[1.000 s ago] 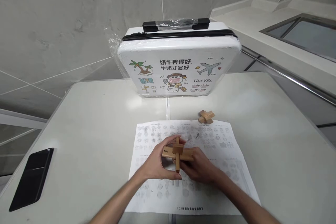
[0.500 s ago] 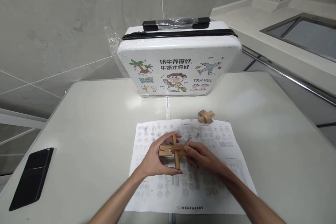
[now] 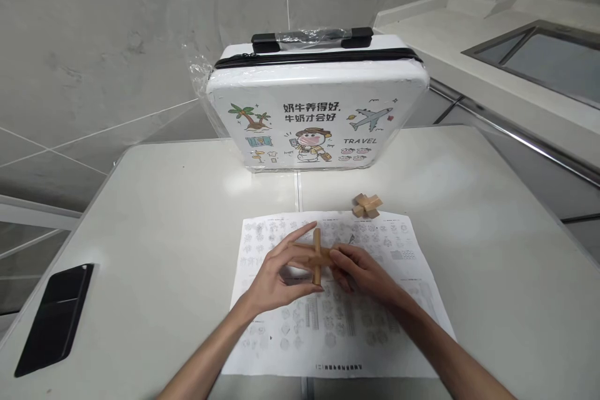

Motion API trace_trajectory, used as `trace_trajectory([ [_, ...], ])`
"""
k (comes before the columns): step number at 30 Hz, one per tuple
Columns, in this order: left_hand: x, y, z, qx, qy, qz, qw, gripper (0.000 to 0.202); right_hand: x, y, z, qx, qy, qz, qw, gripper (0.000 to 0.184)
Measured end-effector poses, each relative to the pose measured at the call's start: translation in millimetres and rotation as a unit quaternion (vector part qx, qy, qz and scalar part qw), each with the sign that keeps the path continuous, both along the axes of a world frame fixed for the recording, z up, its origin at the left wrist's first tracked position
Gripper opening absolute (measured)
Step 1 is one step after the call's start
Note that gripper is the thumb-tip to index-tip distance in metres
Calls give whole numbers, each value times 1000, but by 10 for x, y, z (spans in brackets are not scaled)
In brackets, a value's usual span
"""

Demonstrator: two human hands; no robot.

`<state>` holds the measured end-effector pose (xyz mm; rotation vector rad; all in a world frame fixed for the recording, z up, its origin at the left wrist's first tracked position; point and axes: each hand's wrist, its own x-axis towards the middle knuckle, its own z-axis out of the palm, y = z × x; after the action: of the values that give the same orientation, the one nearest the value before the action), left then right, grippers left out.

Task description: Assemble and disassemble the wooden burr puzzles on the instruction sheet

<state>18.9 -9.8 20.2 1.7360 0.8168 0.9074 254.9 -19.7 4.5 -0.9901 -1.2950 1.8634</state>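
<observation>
A cross-shaped wooden puzzle (image 3: 317, 237), made of interlocking sticks, is held above the printed sheet (image 3: 300, 359). My right hand (image 3: 363, 270) pinches its right end between thumb and fingers. Around its left side curls my left hand (image 3: 276, 275), with the thumb at the upright stick's lower end and the index finger stretched past the upper end. The left fingers cover most of the puzzle's left part. Beyond the sheet's top edge sits a second wooden puzzle (image 3: 367, 205), assembled into a compact burr.
A white suitcase (image 3: 319, 94) wrapped in clear plastic stands at the back of the light table (image 3: 154, 212). A black phone-like flat object (image 3: 54, 319) lies at the left edge. A counter (image 3: 431, 25) with a sink runs along the right rear.
The wooden puzzle has turned in my hands, and its numbered left arm is now hidden behind the left fingers. My left index finger has straightened upward.
</observation>
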Motion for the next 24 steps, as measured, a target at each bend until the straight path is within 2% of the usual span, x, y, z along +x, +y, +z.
trace_trajectory([
  [2,14,-21,-10,5,-5,14,1000,24,-10,5,0,7,-20,-48,999,49],
  [4,25,-47,-19,2,-8,39,999,11,-24,9,1,13,-34,-88,995,51],
  [8,3,-40,-29,-53,-40,75,995,8,-34,18,-25,10,-41,-154,987,52],
  [10,-47,15,-37,-77,-36,123,989,14,-20,23,-54,0,-41,-183,982,50],
  [13,-170,137,-46,-85,49,237,966,28,5,29,-84,0,-35,-190,981,49],
  [16,-318,248,-44,-20,196,324,925,32,11,33,-73,14,-45,-178,983,49],
  [20,-479,327,-50,51,311,332,889,32,-4,31,-34,34,-74,-163,983,52],
  [24,-544,353,-109,69,354,330,872,27,-11,19,-29,40,-86,-147,985,51],
])
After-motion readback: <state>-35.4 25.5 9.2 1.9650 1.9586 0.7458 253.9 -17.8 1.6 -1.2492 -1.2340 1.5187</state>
